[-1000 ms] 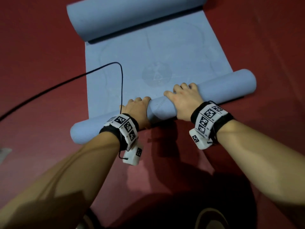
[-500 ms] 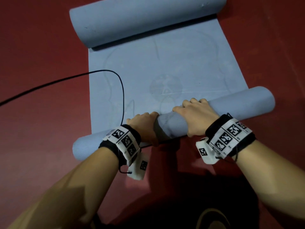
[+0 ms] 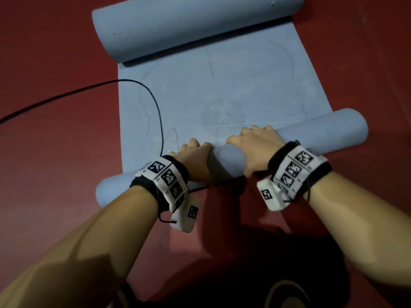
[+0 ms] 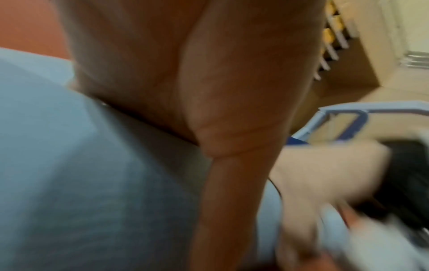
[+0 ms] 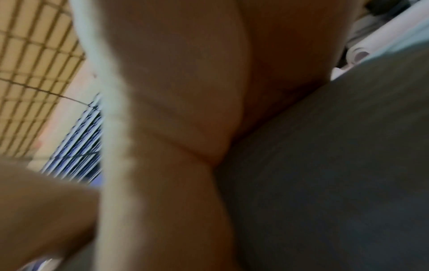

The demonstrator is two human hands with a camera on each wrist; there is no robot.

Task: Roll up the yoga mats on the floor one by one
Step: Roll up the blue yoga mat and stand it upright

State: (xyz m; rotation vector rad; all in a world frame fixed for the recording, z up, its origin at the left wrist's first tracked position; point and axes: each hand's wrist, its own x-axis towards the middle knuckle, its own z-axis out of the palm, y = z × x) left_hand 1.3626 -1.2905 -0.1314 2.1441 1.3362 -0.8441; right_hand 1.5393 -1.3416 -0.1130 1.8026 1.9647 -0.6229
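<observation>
We have the yoga mat (image 3: 222,90) on the floor (image 3: 55,52), its near end rolled under our hands. The left hand (image 3: 195,161) and right hand (image 3: 255,147) sit side by side at mid-roll, fingers (image 3: 251,131) curled over the top and pressing it. Flat mat lies beyond the fingers, ending at a second roll (image 3: 189,25). Risk: both ends are unsupported and may telescope. The black cable (image 3: 159,112), lying across the mat just ahead of the left fingers, could be rolled in.
</observation>
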